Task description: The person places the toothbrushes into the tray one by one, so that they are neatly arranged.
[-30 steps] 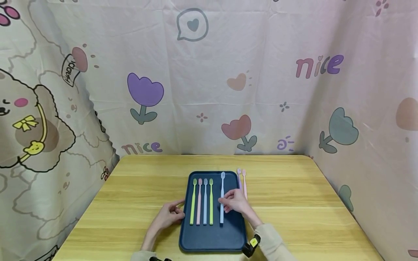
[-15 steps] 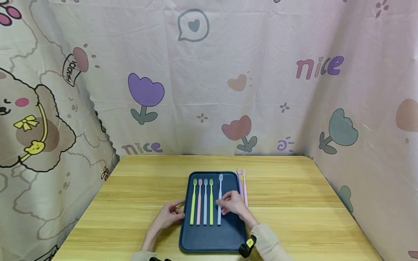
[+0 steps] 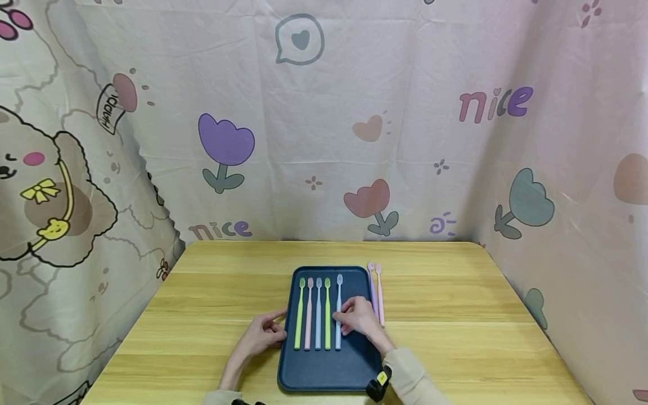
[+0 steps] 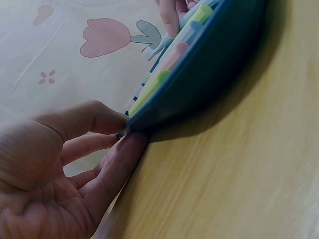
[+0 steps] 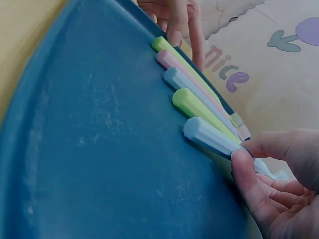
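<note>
One blue toothbrush [image 5: 210, 135] pinched mid-handle in right grip [image 3: 358, 316]; left grip [image 3: 261, 335] pinching tray [image 3: 329, 372] edge.

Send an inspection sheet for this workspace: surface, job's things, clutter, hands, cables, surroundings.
Surface: wood-grain table; a dark blue tray on it, pale scuffs inside.
Job's things: in the tray, left to right: first green toothbrush, pink toothbrush, blue toothbrush, second green toothbrush; then the held light blue toothbrush. Beside the tray's right edge: purple toothbrush, second pink toothbrush.
Clutter: nothing seen.
Left hand: fingers touch the tray's left edge.
Right hand: pinches the light blue toothbrush; whether that rests on the tray is unclear.
Cables: nothing seen.
Surroundings: cartoon-printed fabric behind and on both sides.
</note>
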Demonstrator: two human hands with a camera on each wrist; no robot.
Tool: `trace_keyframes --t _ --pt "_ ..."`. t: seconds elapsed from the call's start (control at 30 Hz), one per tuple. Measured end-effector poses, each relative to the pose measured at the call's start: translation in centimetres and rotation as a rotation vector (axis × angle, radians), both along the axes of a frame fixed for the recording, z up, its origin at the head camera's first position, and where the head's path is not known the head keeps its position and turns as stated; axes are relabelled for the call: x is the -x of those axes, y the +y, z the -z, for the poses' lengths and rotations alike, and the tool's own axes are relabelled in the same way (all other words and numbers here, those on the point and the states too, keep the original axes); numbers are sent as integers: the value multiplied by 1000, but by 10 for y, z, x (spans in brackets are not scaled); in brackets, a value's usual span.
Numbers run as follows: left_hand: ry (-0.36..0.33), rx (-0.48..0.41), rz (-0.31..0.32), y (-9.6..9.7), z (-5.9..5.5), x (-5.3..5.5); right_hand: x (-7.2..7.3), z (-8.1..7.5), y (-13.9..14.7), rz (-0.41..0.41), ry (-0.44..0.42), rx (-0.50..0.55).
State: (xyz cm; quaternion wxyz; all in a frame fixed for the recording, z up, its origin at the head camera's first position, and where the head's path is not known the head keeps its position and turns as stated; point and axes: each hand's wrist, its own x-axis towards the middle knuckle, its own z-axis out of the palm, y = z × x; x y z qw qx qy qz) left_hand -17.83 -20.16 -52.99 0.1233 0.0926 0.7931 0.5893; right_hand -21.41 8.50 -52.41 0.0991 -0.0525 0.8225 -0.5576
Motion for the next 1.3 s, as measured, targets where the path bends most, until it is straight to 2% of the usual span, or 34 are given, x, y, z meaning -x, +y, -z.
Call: trace_keyframes --t 0.23,0.87,1.13,1.3 --pt "-3 4 -4 0 0 -1 1 1 -1 -4 43 -52" --pt "-7 -1 -8 0 -2 -1 0 3 -3 5 78 -75" --pt "-17 -13 -5 1 -2 -1 -4 3 4 -13 123 -26" --pt "-18 -14 -6 1 -4 -2 -7 4 7 -59 135 -6"
